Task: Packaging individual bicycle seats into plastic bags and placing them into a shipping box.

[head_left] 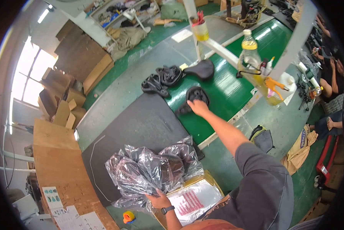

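Observation:
My right arm reaches out over the green belt, and my right hand [197, 107] is closed round the narrow end of a black bicycle saddle [197, 94], underside up. Near me, my left hand [159, 201] grips the near edge of a clear plastic bag [141, 172]. Dark rounded shapes show through the crinkled plastic, which lies on a black mat [129, 122]. Farther along lie two more upturned saddles [155, 85] and one saddle with its smooth top up [201, 70].
An open carton [210, 182] with a printed plastic sheet stands against my front. Overhead on a white frame hang a bottle [249, 50] and an orange-handled tool [275, 84]. A yellow tape roll [128, 217] lies near my left hand. Other people work at the far right.

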`<state>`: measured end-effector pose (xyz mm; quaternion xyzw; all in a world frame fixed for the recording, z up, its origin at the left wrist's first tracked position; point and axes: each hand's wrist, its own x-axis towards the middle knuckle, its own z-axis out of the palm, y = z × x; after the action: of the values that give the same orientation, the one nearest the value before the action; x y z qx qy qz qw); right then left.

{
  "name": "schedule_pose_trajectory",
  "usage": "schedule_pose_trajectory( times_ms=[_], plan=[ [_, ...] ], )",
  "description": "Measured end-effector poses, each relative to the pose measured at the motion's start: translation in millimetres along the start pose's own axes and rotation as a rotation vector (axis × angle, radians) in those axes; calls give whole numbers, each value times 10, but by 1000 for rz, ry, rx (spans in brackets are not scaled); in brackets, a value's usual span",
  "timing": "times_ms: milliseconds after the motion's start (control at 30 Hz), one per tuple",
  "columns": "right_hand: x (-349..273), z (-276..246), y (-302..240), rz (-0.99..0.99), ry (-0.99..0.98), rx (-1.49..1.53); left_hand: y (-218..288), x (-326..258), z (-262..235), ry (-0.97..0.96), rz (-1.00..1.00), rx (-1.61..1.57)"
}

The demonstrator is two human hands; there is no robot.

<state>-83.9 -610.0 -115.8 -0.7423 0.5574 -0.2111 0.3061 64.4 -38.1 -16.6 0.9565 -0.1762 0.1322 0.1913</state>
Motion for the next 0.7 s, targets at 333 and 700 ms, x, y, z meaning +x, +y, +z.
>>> schedule_pose_trajectory(
  times_ms=[333,700],
  plan=[
    [-4023,-919,846,919,-298,1296,32,-226,-656,-168,-97,-130],
    [-6110,-1709,1200,897,-546,839,-140,-2145,-473,-312,401,-475]
  ],
)
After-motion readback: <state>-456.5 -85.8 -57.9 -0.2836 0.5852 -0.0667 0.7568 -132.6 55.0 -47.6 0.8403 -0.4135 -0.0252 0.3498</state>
